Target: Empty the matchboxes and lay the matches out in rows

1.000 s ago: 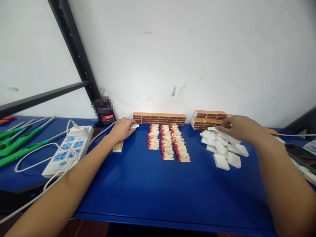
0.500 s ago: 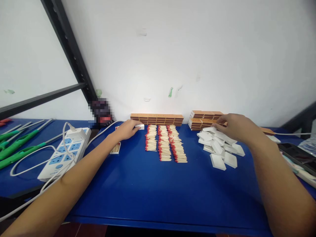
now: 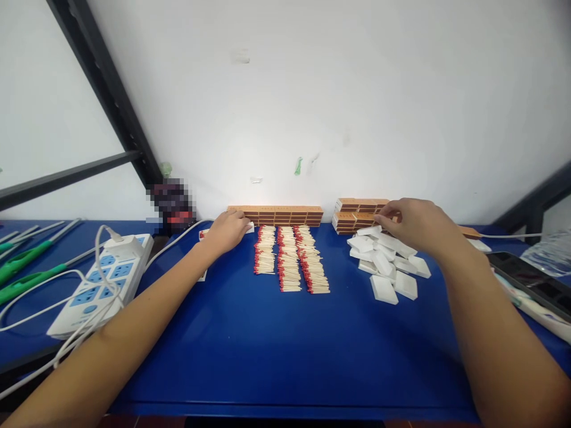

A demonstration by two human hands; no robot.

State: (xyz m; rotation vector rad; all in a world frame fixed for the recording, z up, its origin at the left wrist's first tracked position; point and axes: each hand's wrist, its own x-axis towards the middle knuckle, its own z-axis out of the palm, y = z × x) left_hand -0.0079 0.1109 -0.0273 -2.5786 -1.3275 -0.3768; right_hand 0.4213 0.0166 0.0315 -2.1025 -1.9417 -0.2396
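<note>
My left hand is at the back of the blue table, fingers curled down over a white matchbox tray whose end sticks out past the fingertips. White corners of other trays peek from behind that wrist. Three columns of red-headed matches lie between the hands. On the right, my right hand has thumb and fingers bent together in front of the stacked orange-brown matchboxes; what lies between the fingertips is unclear. Just below it is a loose pile of white trays.
Along the wall runs a row of matchboxes. To the left are a power strip with white cables and several green-handled tools. A dark phone lies at the right, near a black frame post.
The view has swung slightly right. My left hand has shifted a little right, its forearm now covering the match-filled tray. My right hand has risen slightly from the white pile toward the stacked matchboxes.
</note>
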